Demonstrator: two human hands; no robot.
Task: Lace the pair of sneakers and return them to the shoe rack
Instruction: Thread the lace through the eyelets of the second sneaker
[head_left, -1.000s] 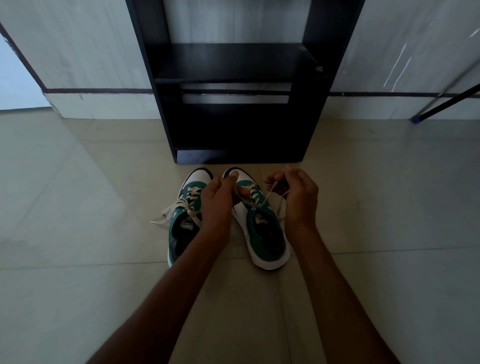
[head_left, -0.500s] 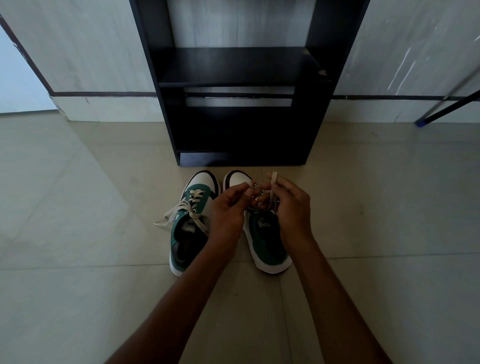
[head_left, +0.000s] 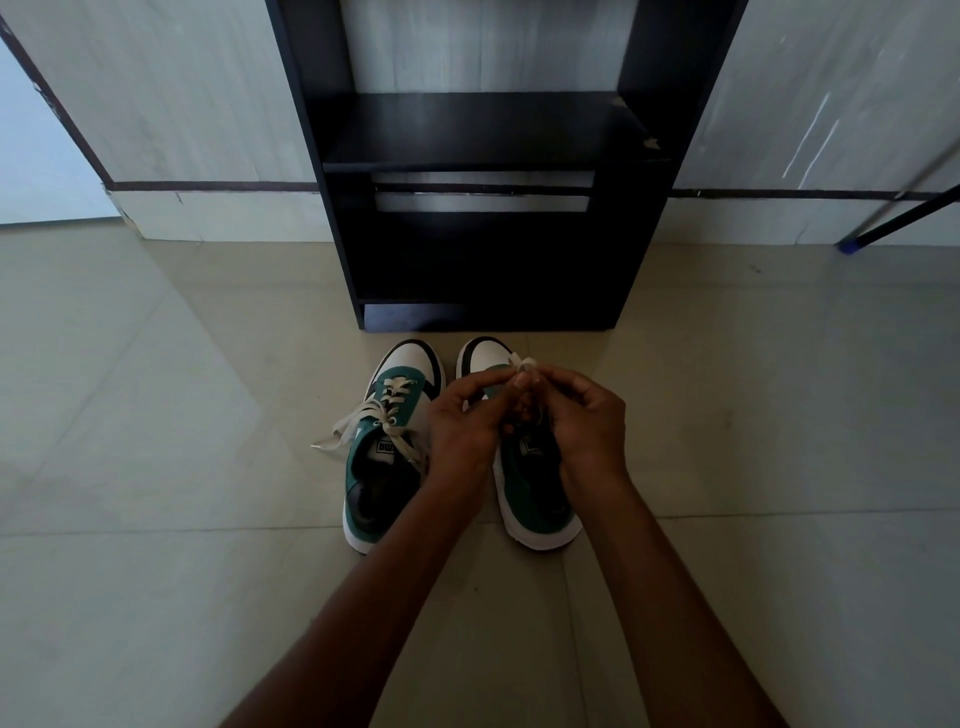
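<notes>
My left hand (head_left: 462, 426) and right hand (head_left: 584, 421) pinch the lace (head_left: 522, 362) over right sneaker (head_left: 535, 499) | left sneaker (head_left: 387, 457) beside it, laces loose | both on floor (head_left: 156, 415) before rack (head_left: 483, 156)

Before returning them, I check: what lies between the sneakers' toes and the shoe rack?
Only bare floor tile; the head view shows nothing between the sneakers and the shoe rack.

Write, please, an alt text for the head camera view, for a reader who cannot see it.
Two bare hands, left hand and right hand, pinch a white lace above the right sneaker of a green-and-white pair on a tiled floor. The left sneaker has loose lace ends; a black shoe rack stands just beyond.
</notes>
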